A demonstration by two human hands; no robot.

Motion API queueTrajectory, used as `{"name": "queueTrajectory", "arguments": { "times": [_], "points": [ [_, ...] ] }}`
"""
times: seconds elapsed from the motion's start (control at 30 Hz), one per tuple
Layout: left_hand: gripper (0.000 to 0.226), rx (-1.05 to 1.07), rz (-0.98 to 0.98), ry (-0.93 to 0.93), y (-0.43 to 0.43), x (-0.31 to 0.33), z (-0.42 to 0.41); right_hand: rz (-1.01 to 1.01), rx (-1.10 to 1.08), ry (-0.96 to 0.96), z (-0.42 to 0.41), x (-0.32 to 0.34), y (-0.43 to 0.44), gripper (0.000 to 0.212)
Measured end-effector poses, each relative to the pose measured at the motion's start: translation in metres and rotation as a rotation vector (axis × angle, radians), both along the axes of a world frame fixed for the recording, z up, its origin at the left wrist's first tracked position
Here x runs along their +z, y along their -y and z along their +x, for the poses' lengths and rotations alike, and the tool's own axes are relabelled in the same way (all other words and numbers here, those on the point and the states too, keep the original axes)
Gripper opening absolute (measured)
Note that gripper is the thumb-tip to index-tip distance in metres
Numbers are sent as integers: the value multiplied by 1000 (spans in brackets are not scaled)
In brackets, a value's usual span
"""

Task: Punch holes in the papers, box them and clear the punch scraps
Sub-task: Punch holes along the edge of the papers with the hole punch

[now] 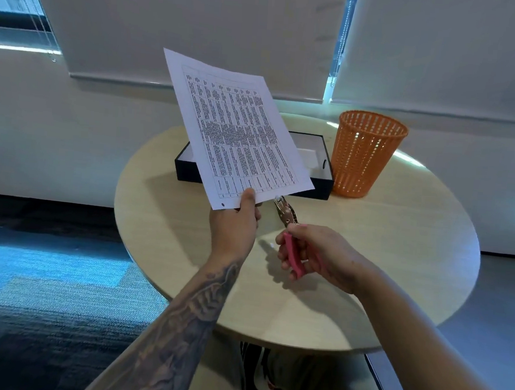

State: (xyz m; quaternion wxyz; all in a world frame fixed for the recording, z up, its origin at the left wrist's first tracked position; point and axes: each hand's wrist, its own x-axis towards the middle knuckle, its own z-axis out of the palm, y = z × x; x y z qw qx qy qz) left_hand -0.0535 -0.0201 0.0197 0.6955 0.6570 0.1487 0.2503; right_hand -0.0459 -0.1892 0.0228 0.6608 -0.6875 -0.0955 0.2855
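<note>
My left hand [239, 221] pinches the lower edge of a printed sheet of paper [236, 129] and holds it upright and tilted above the table. One punched hole shows near the sheet's lower left corner. My right hand [316, 253] grips the pink handles of a metal hole punch [287, 224]. The punch's jaws sit at the sheet's bottom edge, right of my left thumb. Behind the sheet lies an open black box [311, 189] with a white inside, partly hidden. A small white scrap [271, 245] lies on the table near my right hand.
A round light wooden table [397, 265] carries everything. An orange mesh waste basket [365, 153] stands upright at the back right, next to the box. Beyond the table are a white wall and window blinds. Dark carpet lies to the left.
</note>
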Motion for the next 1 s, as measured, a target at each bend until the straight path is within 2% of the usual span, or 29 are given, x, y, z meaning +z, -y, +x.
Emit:
{"name": "queueTrajectory", "arguments": {
  "times": [0.17,0.3,0.4,0.73,1.0],
  "points": [
    [16,-8,9,12,3,1,-1,-56,-42,86,-1,-3,-2,32],
    [26,-4,15,10,4,1,1,-101,-68,113,-3,-3,-7,23],
    [28,-10,16,8,5,0,1,-116,-81,119,-4,-3,-11,26],
    [13,-22,-61,1,8,-1,1,-133,-134,162,-8,0,-19,33],
    [23,-32,-90,-11,8,-3,3,-147,-138,181,-11,3,-21,35]
  ]
}}
